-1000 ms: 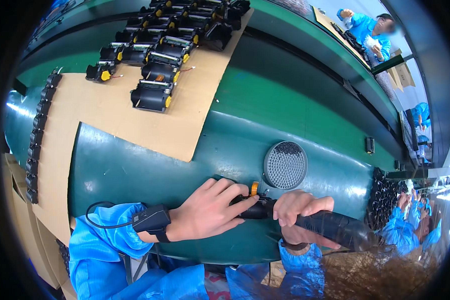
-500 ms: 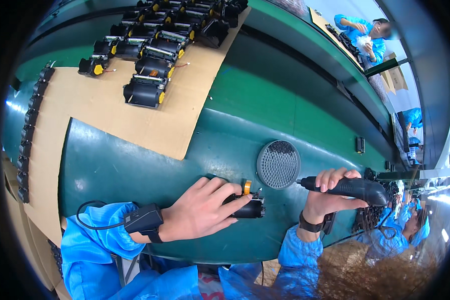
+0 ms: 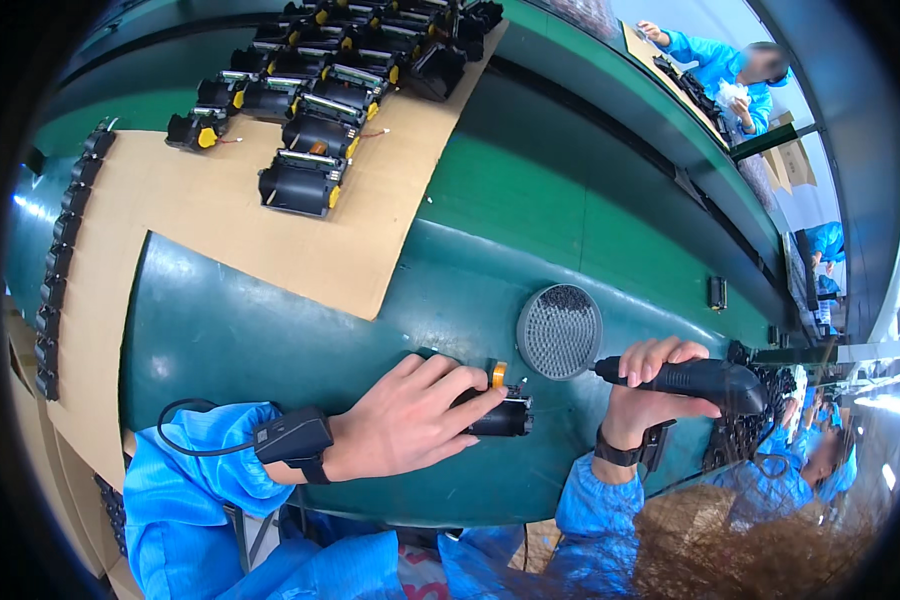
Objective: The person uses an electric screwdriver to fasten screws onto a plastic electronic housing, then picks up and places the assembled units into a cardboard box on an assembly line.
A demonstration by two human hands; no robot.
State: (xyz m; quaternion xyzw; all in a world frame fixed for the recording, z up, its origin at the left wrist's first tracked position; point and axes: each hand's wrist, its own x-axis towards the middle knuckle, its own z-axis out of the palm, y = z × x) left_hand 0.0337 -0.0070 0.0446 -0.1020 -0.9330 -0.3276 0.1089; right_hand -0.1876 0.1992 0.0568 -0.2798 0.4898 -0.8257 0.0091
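We are working at a wide, smooth, dark green table (image 3: 240, 310), which is filling most of the view. On its far left part a large, flat sheet of brown cardboard (image 3: 200, 200) is lying, and upon this sheet many black plastic housings with yellow ends (image 3: 300, 188) are standing close together in rows. Beyond the table, at the upper right, a co-worker in blue clothing (image 3: 715, 58) is holding something white. Along the left edge of the sheet a line of dark parts (image 3: 58, 260) is running. Near us, our left hand (image 3: 410, 420) is lying low over the table with its fingers bent and narrow, while our right hand (image 3: 650, 403) is closing around a black, rounded handheld tool (image 3: 708, 382), which is pointing to the left. Its thin tip is reaching the right side of a grey, round, dimpled tray (image 3: 562, 350); whether they are touching, we cannot tell. To the left of the tray and nearer to us, a short, black cylindrical part (image 3: 508, 418) is resting on the table, and the left hand is holding its left end, partly hiding it. Just beside the fingertips, a small, curved orange strip (image 3: 497, 375) is rising from this part. Smallest of all, tiny dark pieces (image 3: 568, 297) are lying together at the tray's far side.
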